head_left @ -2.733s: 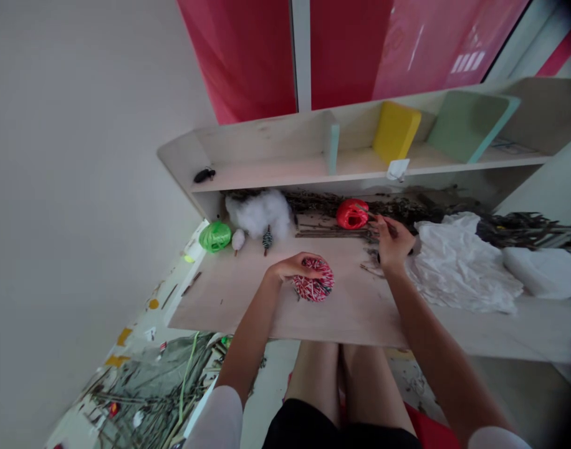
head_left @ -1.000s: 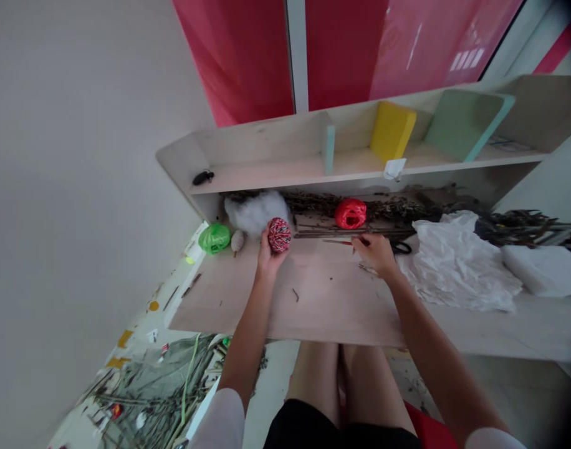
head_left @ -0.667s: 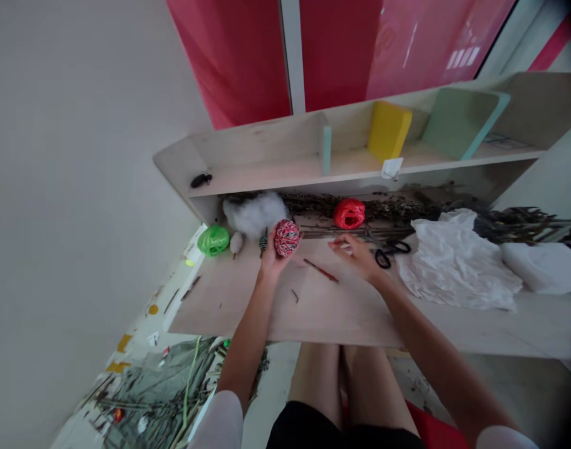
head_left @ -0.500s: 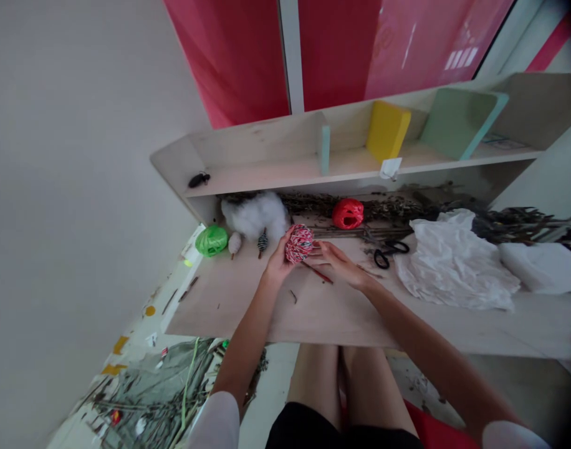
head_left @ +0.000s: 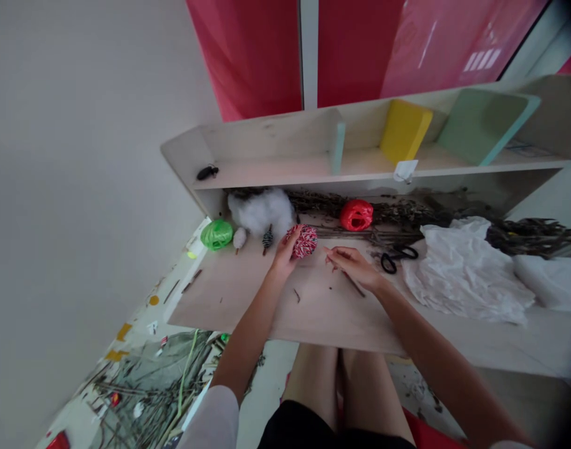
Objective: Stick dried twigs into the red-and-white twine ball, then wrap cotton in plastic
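Observe one round ball (head_left: 305,242), densely wound in criss-crossing red and white strands; sits clasped in the left hand (head_left: 287,251). Observe also one slender, straight brown stick (head_left: 354,285); slants out from under the right hand (head_left: 353,265), far end hidden. Cannot confirm grip there.

No text, label, brand, number or sign can be read.

Yarn ball (head_left: 306,242): red/wht streaks, prob. some grn
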A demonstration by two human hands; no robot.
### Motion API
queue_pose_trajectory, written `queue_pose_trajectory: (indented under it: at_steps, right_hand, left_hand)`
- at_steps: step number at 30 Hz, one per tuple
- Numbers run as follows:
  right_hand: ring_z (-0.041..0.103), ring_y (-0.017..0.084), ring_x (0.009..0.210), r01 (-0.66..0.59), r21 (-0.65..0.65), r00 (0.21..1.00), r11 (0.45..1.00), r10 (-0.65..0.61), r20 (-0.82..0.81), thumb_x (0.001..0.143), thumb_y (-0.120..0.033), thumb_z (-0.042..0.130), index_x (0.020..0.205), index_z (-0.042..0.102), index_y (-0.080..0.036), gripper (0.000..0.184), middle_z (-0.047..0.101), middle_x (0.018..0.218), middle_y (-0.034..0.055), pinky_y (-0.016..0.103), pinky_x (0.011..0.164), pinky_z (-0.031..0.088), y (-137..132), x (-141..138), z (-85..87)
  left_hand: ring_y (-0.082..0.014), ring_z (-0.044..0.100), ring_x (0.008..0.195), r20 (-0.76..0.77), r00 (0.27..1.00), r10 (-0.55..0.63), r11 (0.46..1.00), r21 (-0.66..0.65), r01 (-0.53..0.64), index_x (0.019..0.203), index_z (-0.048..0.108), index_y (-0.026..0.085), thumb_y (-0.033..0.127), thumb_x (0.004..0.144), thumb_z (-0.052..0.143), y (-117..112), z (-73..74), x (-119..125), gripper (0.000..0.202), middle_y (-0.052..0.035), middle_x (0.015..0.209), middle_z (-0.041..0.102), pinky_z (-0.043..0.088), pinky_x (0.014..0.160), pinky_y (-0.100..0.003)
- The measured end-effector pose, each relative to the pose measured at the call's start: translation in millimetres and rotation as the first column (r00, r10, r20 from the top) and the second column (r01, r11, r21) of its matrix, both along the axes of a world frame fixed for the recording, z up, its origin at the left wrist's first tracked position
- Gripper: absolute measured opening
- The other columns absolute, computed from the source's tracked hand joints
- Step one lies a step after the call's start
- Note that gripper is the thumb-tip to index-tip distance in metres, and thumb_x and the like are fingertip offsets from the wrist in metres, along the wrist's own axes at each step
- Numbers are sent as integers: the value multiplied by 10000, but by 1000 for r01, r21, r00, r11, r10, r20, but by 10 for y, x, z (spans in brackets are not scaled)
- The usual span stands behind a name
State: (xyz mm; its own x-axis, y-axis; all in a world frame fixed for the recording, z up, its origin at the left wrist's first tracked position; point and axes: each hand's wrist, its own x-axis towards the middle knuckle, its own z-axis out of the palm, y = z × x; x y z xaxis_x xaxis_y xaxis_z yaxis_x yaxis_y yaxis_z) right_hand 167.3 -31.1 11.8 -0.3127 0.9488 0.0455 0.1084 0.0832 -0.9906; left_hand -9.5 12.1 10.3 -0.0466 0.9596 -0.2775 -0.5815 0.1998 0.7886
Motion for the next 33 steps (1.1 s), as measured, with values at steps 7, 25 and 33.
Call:
queue_pose_trajectory:
  at_steps: [7, 25, 33]
  right_hand:
    - [353, 84, 488, -88, 23, 990, 996, 85, 113, 739, -640, 597, 657, 664, -160, 492, 491, 532, -19, 228, 457, 255, -76, 44, 121]
    - [222, 69, 435, 123, -6, 962, 992, -120, -246, 690, -651, 662, 643, 622, -193, 462, 282, 443, -88, 262, 472, 291, 6, 164, 233]
    - [184, 52, 408, 69, -88, 899, 994, -100, -425, 682, -570, 726, 695, 652, -181, 396, 287, 436, -92, 239, 404, 199, 46, 216, 227]
  left_hand:
    - [-165, 658, 746, -240, 946, 219, 970, 155, -186, 868, 679, 141, 377, 641, 799, -21, -66, 72, 348, -61, 826, 702, 517, 753, -303]
    - [-231, 626, 935, -828, 561, 17, 731, 393, 558, 1049, 669, 196, 363, 541, 857, -305, -87, 232, 568, -71, 1004, 690, 443, 902, -311]
    - [-192, 648, 891, -895, 438, 83, 662, 378, 648, 1048, 633, 164, 442, 628, 792, -345, -60, 266, 529, -67, 1002, 701, 494, 853, -300]
